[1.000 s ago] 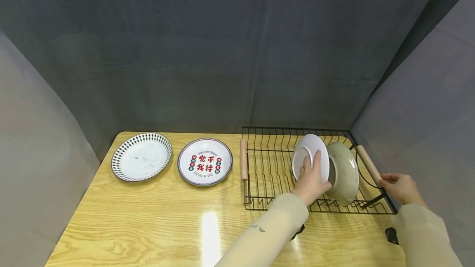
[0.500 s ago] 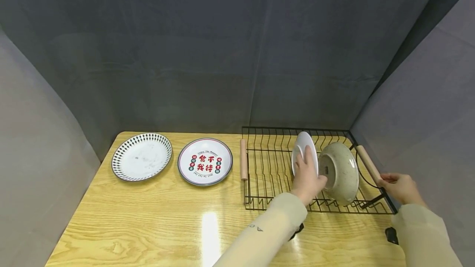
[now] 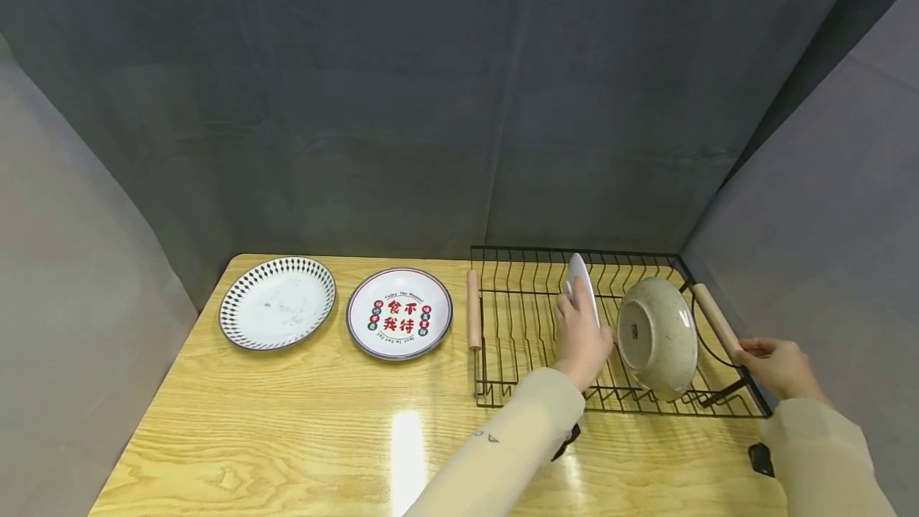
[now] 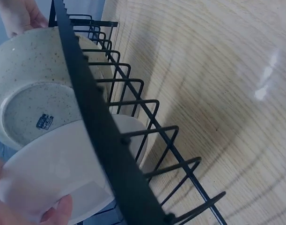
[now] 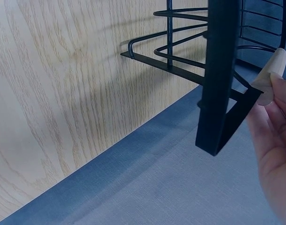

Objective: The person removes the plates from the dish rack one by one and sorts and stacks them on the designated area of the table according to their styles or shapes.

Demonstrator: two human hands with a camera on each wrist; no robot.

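White plate (image 3: 585, 286) upright, nearly edge-on in head view, in wire rack (image 3: 546, 250); left hand (image 3: 583, 341) pinches plate between thumb and fingers; speckled bowl (image 3: 656, 337) on its side in rack, right of plate, foot turned toward it; right hand (image 3: 781, 367) grips rack's right wooden handle (image 3: 714, 319); patterned-rim plate (image 3: 276, 305), red-lettered plate (image 3: 399, 341) lie flat on table (image 3: 287, 429), left of rack.

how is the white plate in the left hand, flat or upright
Roughly upright: the head view shows the white plate as a narrow sliver, almost edge-on, gripped by the left hand.
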